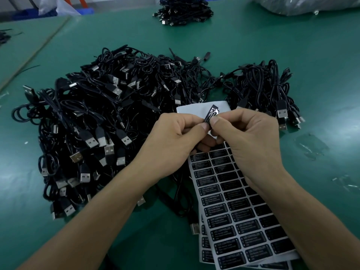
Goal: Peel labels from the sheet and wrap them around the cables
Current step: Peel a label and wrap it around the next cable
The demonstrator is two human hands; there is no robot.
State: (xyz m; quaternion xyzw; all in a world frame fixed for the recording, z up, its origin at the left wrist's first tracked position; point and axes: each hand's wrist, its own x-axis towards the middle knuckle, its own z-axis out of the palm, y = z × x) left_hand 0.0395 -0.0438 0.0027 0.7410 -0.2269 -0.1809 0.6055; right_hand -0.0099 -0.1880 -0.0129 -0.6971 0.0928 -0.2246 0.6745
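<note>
A: Where's the label [211, 114]?
B: Pinched btw both thumbs, lifted over the bare top of the sheet [239, 217]. Left hand [175, 137] & right hand [251, 139] each grip its near end, fingers curled, thumbs nearly touching.
A: Axis?
B: Long side runs up and away to the right, free end past the thumbs. Both hands equally near.
A: Cable in it?
B: Can't tell. One cable [180, 193] drops from under the left hand, its plug by the sheet's left edge. Probably that one, so next is folding the label shut round it.
A: Surface?
B: Green mat [292, 55]. Big pile [101, 117] to the left, small pile [268, 88] to the right, another pile [183, 10] far back. Workshop; bags [311, 4] at the far edge.
</note>
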